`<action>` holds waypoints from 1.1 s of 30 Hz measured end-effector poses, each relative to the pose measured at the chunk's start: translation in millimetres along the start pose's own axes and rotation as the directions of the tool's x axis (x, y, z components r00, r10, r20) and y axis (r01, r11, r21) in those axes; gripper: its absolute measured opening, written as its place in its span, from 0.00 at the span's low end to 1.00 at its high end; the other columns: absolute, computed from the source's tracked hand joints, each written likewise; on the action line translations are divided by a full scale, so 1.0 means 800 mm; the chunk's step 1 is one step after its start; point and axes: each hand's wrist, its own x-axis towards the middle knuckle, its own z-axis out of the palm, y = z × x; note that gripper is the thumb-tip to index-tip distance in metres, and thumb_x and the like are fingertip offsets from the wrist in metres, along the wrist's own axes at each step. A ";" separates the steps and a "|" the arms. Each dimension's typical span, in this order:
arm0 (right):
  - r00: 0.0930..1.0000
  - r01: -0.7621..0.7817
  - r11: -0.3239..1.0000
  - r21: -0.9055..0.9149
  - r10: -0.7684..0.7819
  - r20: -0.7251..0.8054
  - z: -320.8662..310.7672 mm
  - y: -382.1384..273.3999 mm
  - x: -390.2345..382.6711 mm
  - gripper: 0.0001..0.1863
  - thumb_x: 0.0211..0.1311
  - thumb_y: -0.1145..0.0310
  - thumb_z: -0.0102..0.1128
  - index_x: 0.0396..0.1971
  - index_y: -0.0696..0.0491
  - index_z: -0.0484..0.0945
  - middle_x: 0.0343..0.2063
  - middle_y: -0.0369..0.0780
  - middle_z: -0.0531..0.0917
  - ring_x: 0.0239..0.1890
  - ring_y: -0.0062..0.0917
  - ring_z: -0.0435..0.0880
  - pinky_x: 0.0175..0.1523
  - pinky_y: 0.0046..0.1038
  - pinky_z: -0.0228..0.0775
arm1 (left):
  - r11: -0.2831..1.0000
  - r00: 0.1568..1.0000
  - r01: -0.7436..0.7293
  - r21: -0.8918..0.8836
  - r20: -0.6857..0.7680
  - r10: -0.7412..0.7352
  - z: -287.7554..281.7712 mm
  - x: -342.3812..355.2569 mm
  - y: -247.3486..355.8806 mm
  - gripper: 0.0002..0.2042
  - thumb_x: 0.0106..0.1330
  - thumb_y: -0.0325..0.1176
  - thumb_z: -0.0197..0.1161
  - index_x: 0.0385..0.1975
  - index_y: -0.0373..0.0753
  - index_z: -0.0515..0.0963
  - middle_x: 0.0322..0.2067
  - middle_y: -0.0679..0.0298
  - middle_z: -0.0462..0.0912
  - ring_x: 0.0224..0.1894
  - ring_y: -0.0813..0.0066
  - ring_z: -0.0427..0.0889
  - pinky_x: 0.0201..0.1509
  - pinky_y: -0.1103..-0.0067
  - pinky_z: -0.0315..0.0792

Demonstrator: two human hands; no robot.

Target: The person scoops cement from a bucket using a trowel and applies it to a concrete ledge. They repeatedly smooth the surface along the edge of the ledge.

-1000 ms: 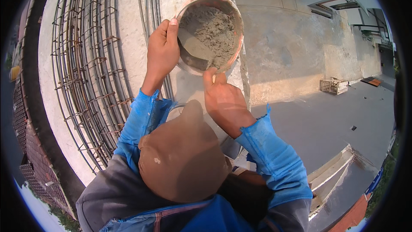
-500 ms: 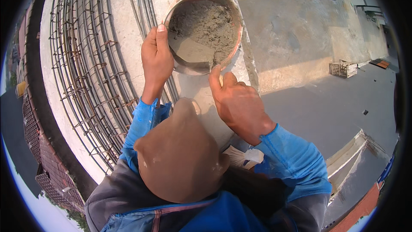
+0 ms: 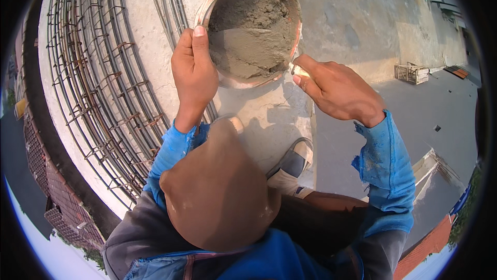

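Mortar bucket was right of the rebar cages, over the concrete ledge; couldn't tell if the ledge took its weight. Your left hand gripped the near-cage rim, thumb on top, fingers mostly hidden. Your right hand, farther from the cages, was wrapped round a pale handle, probably a trowel's. Risk: prying hard at the rim while the left thumb slipped could've tipped the mortar.

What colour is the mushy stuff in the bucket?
The mushy stuff is greyish brown, seen best in the head view.
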 end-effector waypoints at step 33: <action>0.881 -0.237 0.100 0.966 0.441 0.170 0.193 0.275 -0.272 0.19 0.83 0.51 0.51 0.57 0.51 0.73 0.25 0.37 0.76 0.14 0.18 0.69 0.21 0.25 0.63 | 0.865 0.871 0.491 0.109 -0.069 -0.486 -0.159 0.107 -0.099 0.27 0.84 0.54 0.51 0.65 0.35 0.75 0.60 0.60 0.84 0.59 0.69 0.84 0.61 0.70 0.77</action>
